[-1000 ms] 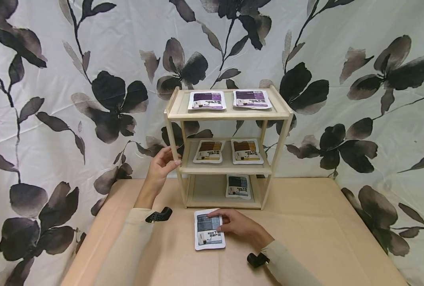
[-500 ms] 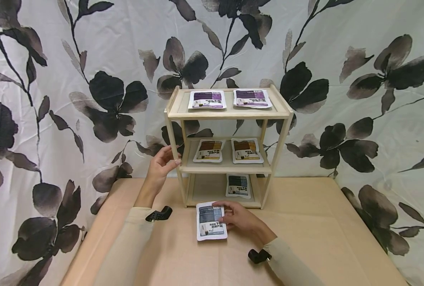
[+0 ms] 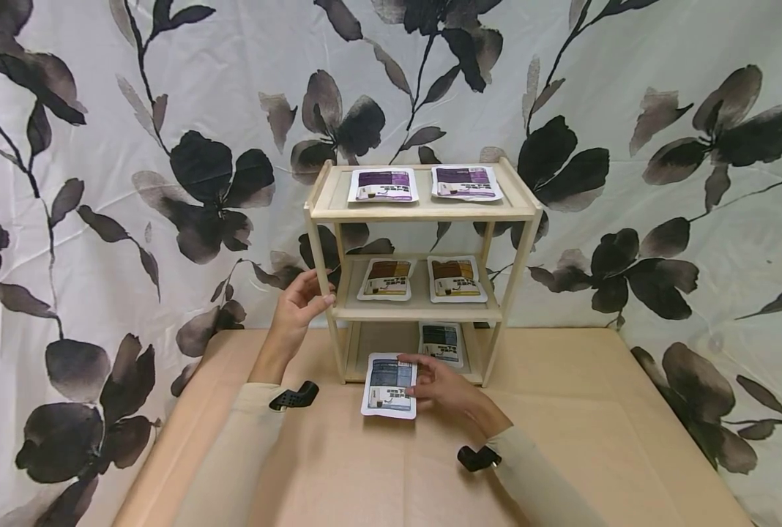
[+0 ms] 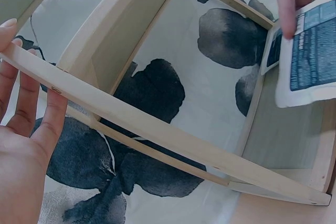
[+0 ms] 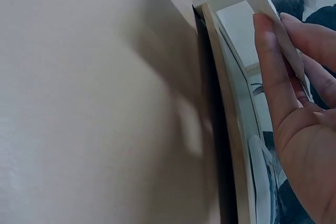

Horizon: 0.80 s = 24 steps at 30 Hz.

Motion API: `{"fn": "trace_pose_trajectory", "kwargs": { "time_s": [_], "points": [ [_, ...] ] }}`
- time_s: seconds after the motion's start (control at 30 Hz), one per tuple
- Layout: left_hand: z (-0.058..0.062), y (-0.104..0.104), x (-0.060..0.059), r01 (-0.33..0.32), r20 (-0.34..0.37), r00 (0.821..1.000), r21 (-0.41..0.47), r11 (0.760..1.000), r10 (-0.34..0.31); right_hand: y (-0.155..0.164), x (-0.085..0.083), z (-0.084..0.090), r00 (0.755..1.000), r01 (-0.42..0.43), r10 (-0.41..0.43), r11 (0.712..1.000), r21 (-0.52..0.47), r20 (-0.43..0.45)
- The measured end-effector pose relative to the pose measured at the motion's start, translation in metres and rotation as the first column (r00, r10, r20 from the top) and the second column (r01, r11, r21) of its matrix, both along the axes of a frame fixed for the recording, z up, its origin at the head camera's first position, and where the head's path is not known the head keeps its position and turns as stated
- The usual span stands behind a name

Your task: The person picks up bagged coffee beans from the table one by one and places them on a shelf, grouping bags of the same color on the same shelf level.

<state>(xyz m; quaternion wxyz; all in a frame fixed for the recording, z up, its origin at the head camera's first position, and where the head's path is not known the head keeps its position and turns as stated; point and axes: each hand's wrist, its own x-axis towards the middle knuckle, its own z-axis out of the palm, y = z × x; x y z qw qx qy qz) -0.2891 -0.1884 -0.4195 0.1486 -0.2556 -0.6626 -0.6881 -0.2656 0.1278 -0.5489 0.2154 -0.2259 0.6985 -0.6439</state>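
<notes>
Tan table (image 3: pixel 562 410), right hand (image 3: pixel 447 388) pinching packet (image 3: pixel 389 386) at shelf (image 3: pixel 424 212) edge

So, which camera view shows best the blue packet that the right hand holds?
The head view: the whole blue packet shows there, pinched by the right hand before the wooden shelf. The left wrist view shows only one cropped corner; the right wrist view only its thin edge.

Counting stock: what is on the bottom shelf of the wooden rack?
One blue packet lies at the right of the bottom shelf. The packet in the right hand covers the shelf's front left edge, so that strip is hidden.
</notes>
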Motion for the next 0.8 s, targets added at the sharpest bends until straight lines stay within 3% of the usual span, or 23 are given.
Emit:
{"fn": "trace_pose_trajectory", "kwargs": {
  "time_s": [0.43,0.6,0.8],
  "points": [
    [-0.001,0.0,-0.001,0.008,-0.014,1.0,0.009,1.0,-0.008,-0.001,-0.015,0.002,0.992,0.101,-0.1,0.995,0.016,-0.08],
    [-0.001,0.0,-0.001,0.004,-0.016,1.0,0.008,1.0,-0.004,-0.002,-0.023,0.001,0.993,0.093,-0.093,0.996,-0.011,-0.073],
    [0.0,0.0,-0.001,0.0,-0.018,1.0,0.003,1.0,0.0,-0.003,-0.032,0.004,0.984,0.106,-0.101,0.994,0.025,-0.149]
  ]
}}
